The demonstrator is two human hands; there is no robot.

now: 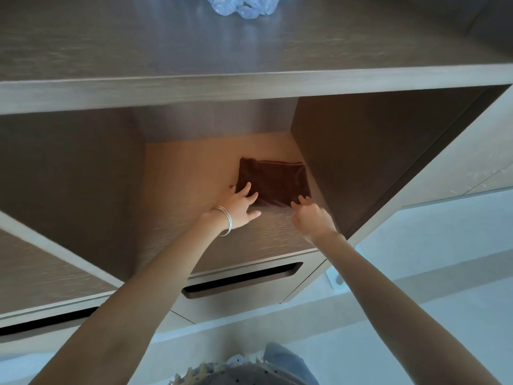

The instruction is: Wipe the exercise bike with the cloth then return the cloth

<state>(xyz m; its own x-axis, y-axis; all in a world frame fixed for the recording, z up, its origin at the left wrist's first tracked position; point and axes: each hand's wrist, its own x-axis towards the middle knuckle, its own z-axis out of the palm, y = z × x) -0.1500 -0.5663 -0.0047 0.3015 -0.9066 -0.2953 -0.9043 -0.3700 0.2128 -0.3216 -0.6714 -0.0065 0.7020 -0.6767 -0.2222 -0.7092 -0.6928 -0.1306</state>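
Note:
A folded dark brown cloth (pixel 273 180) lies flat on the floor of an open wooden shelf compartment (pixel 177 173), toward its back right. My left hand (pixel 241 207), with silver bangles on the wrist, rests with straight fingers on the cloth's near left corner. At the cloth's near right edge is my right hand (pixel 312 215), its fingertips touching the fabric and the other fingers loosely curled. The exercise bike is not in view.
A wooden shelf board (pixel 249 87) runs above the compartment, with crumpled clear plastic (pixel 241 5) on top at the back. A drawer with a slot handle (pixel 241 279) sits below. The compartment's side wall (pixel 374 151) stands close to the right of the cloth. Pale floor lies at lower right.

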